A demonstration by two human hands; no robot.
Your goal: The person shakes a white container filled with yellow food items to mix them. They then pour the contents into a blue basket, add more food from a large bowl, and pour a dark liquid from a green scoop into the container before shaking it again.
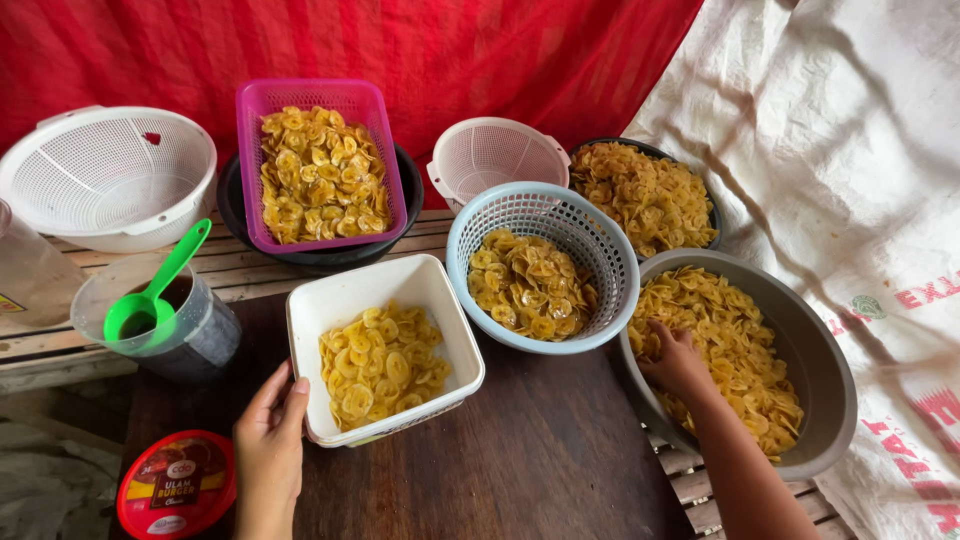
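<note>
Two hands are at work in the head view. The left hand [268, 437] rests against the near corner of the white square tub [383, 345] of banana chips [380, 368] on the dark tabletop [530, 450], fingers spread flat, clamped on nothing. The right hand [676, 360] is buried in the chips of the grey basin [800, 370]; I cannot tell whether its grip has closed on any. The blue basket [545, 262] sits between tub and basin. The basin overhangs slatted boards, so a heavy press could tip it, and a hasty scoop may crumble or scatter chips.
</note>
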